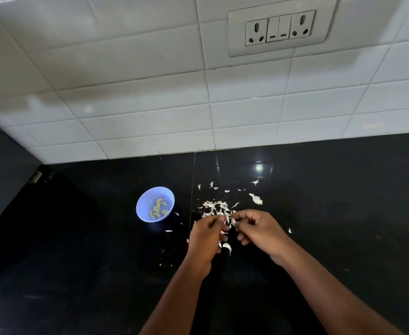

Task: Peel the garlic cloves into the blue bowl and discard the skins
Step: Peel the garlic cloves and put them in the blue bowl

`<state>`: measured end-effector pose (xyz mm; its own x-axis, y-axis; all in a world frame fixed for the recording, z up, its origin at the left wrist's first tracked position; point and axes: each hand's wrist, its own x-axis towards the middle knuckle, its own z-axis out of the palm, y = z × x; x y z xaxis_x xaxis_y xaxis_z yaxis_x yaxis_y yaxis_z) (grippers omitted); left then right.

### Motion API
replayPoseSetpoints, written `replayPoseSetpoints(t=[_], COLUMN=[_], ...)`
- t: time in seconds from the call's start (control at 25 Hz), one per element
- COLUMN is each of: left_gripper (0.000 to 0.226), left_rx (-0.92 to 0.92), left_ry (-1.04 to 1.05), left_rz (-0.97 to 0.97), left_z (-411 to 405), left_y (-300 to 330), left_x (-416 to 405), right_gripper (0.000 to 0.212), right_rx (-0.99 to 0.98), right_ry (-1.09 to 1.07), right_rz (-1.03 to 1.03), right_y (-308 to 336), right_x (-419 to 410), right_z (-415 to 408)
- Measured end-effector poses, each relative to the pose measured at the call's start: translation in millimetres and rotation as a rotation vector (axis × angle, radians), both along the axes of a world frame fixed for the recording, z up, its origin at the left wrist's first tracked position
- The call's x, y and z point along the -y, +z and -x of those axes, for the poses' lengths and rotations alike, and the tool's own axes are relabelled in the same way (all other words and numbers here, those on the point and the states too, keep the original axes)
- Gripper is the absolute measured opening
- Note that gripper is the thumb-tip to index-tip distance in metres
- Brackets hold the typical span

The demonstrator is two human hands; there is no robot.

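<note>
black polished countertop (77, 262) fills the lower half of the view, meeting white wall tiles (150, 105) along a seam well beyond the fingers. farthest left of the fingers, near but apart from them, stands the blue bowl (142, 212), upright, its round mouth open to the camera, with peeled garlic cloves (158, 208) lying inside; their long axes run mostly from near-left to far-right, though a few lie crosswise. between bowl and fingers the counter is dark and bare save a few stray flakes, and to the left and near side of the bowl there is broad open surface. the left hand (204, 238) has its fingers curled inward, thumb and fingertips closed narrowly on a small pale garlic clove (230, 222) that sits between both hands; its long axis cannot be told, since the fingers cover most of it. just below the left fingers a curled white skin piece (227, 247) lies on the counter. the right hand (261, 234) meets the left at the fingertips, its fingers likewise bent and pinching at the same clove, the gap between thumb and forefinger very small. just beyond both sets of fingertips lies the heap of garlic skins (216, 206), thin white shreds pointing every way, with looser scraps scattered farther out and one larger piece (256, 199) to the far right of the fingers. right of the right hand the counter runs open and dark. on the wall high above, a socket plate (279, 30) is fixed.
</note>
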<state>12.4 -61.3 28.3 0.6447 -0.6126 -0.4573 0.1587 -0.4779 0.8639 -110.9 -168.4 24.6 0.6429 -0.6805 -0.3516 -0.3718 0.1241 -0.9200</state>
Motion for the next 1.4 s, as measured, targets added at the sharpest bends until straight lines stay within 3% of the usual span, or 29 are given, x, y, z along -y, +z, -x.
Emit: replayPoseSetpoints(t=[0.08,0.2,0.4,0.64,0.8,0.92,1.04,1.12,1.24,1.4], left_gripper=[0.014,0.011,0.01,0.01,0.011,0.011,0.012,0.012,0.018,0.014], left_rx=[-0.121,-0.257,-0.255,-0.158,-0.13,-0.063,-0.004,-0.054,-0.223,-0.421], left_ry=[0.014,0.116,0.144,0.223,0.195,0.11,0.04,0.047,0.053,0.055], left_rz=[0.048,0.126,0.144,0.105,0.088,0.076,0.066,0.066,0.11,0.206], left_z=[5.9,7.0,3.1,-20.6,-33.3,-55.6,-72.8,-80.5,-80.7,-71.1], left_y=[1.6,4.2,6.2,0.2,0.4,-5.0,-5.6,-3.0,-1.4,3.7], left_x=[2.8,7.9,13.6,6.9,7.3,8.7,14.7,19.3,26.4,33.9], right_gripper=[0.021,0.022,0.012,0.004,0.01,0.017,0.025,0.018,0.012,0.017], right_rx=[0.105,0.173,0.227,-0.049,-0.169,-0.435,-0.516,-0.409,0.023,0.243], right_ry=[-0.013,-0.027,-0.073,0.075,0.111,0.19,0.208,0.139,-0.044,-0.106], right_rz=[-0.188,-0.27,-0.306,0.078,0.192,0.375,0.515,0.375,-0.171,-0.308], right_y=[5.1,5.0,8.8,26.6,41.8,15.1,3.2,6.5,13.8,14.3], right_x=[3.2,8.6,17.1,50.3,84.3,77.2,70.6,66.1,47.7,31.1], right_z=[-3.3,-5.6,-7.9,-49.2,-90.5,-108.8,-106.5,-102.5,-91.3,-78.3])
